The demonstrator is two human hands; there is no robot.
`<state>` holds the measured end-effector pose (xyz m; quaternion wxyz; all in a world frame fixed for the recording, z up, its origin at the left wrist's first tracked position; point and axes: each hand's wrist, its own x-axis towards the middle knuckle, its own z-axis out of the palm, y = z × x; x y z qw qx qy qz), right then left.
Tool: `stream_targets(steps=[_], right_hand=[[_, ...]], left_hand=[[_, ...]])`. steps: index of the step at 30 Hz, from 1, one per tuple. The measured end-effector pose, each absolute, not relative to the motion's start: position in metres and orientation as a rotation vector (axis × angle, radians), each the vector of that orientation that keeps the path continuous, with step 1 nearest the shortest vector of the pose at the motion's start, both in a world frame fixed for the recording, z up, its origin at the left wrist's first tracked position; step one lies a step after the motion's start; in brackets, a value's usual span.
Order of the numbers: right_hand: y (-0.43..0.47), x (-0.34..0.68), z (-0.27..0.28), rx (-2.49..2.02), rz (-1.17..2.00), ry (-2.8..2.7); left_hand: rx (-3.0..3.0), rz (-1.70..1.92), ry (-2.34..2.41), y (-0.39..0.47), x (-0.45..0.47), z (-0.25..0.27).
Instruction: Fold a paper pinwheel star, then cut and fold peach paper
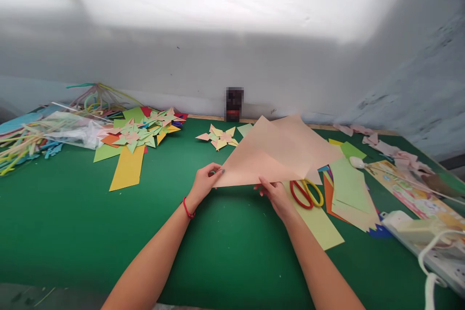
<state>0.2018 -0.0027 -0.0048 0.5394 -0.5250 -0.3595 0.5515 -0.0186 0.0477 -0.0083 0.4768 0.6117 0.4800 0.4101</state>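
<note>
A large peach sheet of paper [250,162], partly folded over, is held up above the green table. My left hand [206,181], with a red cord on the wrist, pinches its left corner between thumb and fingers. Along the near edge, my right hand [274,196] grips the sheet, thumb on top and fingers beneath. Scissors [307,193] with one red and one yellow handle lie just right of that hand, their blades hidden. Under them rests a pale yellow-green paper strip [323,230]. Beyond my left hand sits a folded paper star [218,136] in peach and yellow.
Folded paper pieces [145,128] are heaped at the back left, near a yellow strip [127,168]. Pipe cleaners [22,147] and a clear plastic bag [78,128] lie far left. Stacked coloured papers [350,186] and a white power strip [432,247] with cables occupy the right.
</note>
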Motion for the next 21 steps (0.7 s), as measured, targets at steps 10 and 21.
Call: stream_targets(steps=[10, 21], right_hand=[[-0.002, 0.189, -0.008, -1.241, 1.240, -0.808], [0.002, 0.200, -0.018, -1.222, 1.284, -0.693]], left_hand=[[1.711, 0.940, 1.182, 0.044, -0.017, 0.000], [1.608, 0.748, 1.052, 0.044, -0.021, -0.002]])
